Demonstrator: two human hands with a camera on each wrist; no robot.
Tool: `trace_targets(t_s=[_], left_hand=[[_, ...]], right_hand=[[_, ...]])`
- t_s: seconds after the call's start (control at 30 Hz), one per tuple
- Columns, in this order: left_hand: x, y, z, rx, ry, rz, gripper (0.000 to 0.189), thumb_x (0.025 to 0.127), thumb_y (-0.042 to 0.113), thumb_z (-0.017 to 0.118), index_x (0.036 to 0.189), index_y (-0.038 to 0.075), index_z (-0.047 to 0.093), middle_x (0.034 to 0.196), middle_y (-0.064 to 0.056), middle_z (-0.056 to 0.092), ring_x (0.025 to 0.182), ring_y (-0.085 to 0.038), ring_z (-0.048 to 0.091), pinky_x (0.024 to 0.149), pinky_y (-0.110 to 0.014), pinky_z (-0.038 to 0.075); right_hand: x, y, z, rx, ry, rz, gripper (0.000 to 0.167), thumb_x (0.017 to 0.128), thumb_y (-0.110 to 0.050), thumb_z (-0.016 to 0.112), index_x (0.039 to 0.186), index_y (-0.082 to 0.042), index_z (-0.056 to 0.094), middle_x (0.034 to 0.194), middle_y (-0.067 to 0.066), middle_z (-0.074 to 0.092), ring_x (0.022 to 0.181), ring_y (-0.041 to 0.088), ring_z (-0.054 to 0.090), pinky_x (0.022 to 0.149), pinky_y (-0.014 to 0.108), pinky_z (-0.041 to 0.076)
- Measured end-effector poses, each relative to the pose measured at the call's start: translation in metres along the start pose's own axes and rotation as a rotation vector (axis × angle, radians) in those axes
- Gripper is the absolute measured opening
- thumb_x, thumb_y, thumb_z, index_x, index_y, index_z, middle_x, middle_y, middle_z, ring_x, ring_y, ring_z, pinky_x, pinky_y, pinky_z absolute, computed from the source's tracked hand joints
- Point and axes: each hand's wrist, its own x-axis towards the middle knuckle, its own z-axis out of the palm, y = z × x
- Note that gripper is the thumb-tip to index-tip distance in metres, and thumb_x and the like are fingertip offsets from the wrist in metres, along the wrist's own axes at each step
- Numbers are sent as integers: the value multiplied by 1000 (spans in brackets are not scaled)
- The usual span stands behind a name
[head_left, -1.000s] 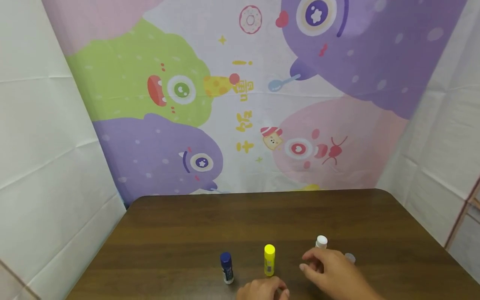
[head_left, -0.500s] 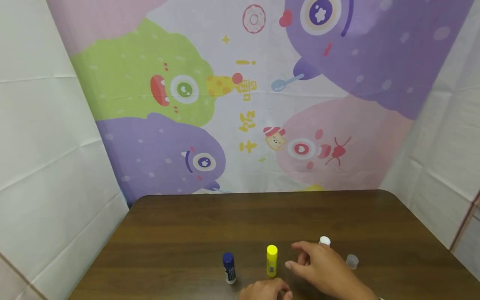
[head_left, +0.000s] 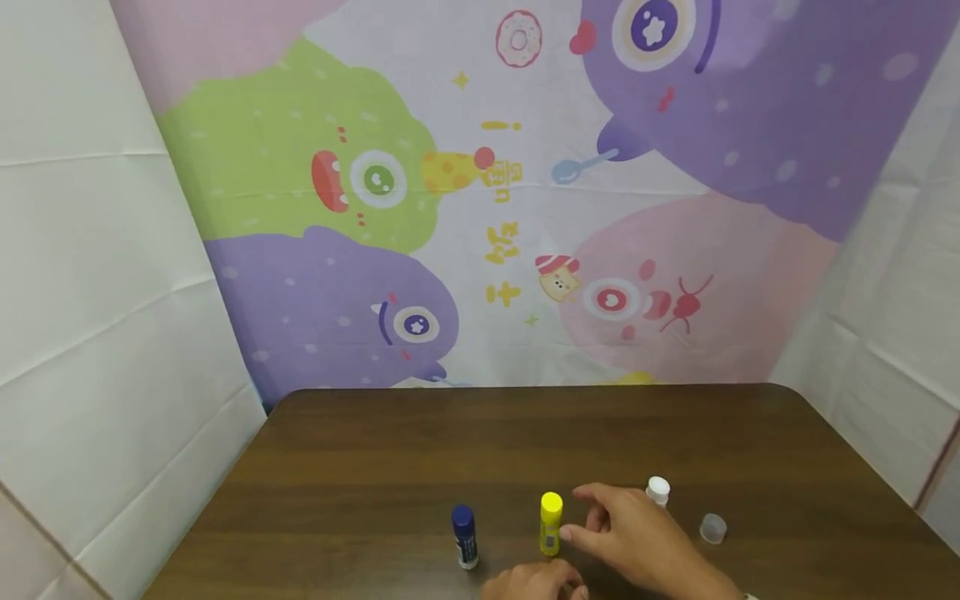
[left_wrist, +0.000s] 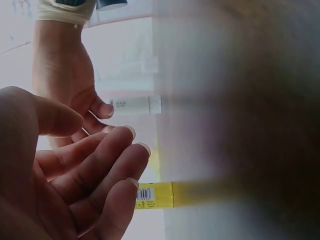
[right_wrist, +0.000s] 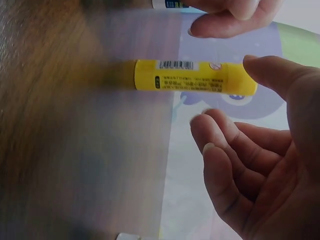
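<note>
Yellow and upright, the tube (head_left: 551, 523) is stood on the surface (head_left: 390, 458) just beside the right grip (head_left: 632, 533), unclosed; nothing is held by the relaxed left grip (head_left: 531, 581). Reaching is judged the step in hand; closing round the tube is next called for.

Your brown wood-grain tabletop (head_left: 420, 446) carries a yellow glue stick (head_left: 551, 512), a navy-capped tube (head_left: 465, 536) and, nearer the right edge, a white tube (head_left: 658, 489); past its far edge, purple, green and pink monsters (head_left: 322, 287) pattern the white backdrop (head_left: 540, 108).
</note>
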Motion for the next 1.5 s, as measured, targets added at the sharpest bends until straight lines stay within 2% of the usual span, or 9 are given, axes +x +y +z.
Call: trace_targets(t_s=[0.17,0.37,0.6,0.87,1.0,1.17,1.3,1.4,1.5], left_hand=[[-2,-1,1,-20,15,9,19,95,42,63,92,25,69,68,21,59,55,5,50,52,-24,41],[-1,0,1,-42,-5,5,19,96,42,63,91,24,69,68,21,59,55,5,50,52,-22,42],[-3,0,4,-9,43,23,17,94,40,64,88,25,68,65,22,57,53,6,47,51,-21,40],[-4,3,3,19,63,14,16,94,38,64,89,24,70,62,21,54,50,5,44,49,-21,38],[-3,3,1,3,72,6,15,93,36,65,88,23,71,62,21,54,50,5,44,49,-21,38],[-3,3,0,-8,151,-16,13,89,35,66,83,25,71,64,20,54,53,4,45,48,-23,38],[-4,4,-1,30,228,-30,14,88,37,66,80,26,71,69,19,50,58,3,45,47,-26,37],[-6,5,-2,38,288,-37,15,88,39,66,83,26,72,74,18,50,63,2,46,48,-27,37],[-7,5,-3,3,340,-43,15,89,37,66,90,24,73,82,17,52,68,2,48,50,-25,38]], right_hand=[[1,-3,5,29,19,12,54,86,-51,74,119,-8,68,76,-18,57,63,-1,52,57,23,45],[4,-4,8,-6,43,2,44,86,-50,75,113,-15,69,76,-19,56,63,-2,51,57,23,45],[6,-4,10,-17,32,-1,36,88,-48,74,109,-19,70,77,-19,56,65,-1,51,59,23,45],[10,-3,13,-30,41,-44,27,91,-47,71,104,-24,70,78,-21,55,69,-2,52,61,23,46],[11,-3,14,-51,56,-48,24,91,-45,71,103,-25,70,79,-21,54,70,-2,51,62,23,46],[12,-3,14,-46,56,-43,22,92,-42,71,104,-24,71,83,-22,58,73,-3,54,65,23,49],[12,-3,14,-27,54,-37,19,93,-38,72,104,-22,71,85,-21,63,74,-3,57,67,23,51],[12,-3,14,-17,45,-28,21,93,-39,71,104,-21,71,86,-20,65,75,-3,59,67,23,51],[11,-4,14,-11,37,-20,23,94,-40,69,104,-20,71,87,-19,66,75,-3,59,66,23,51]])
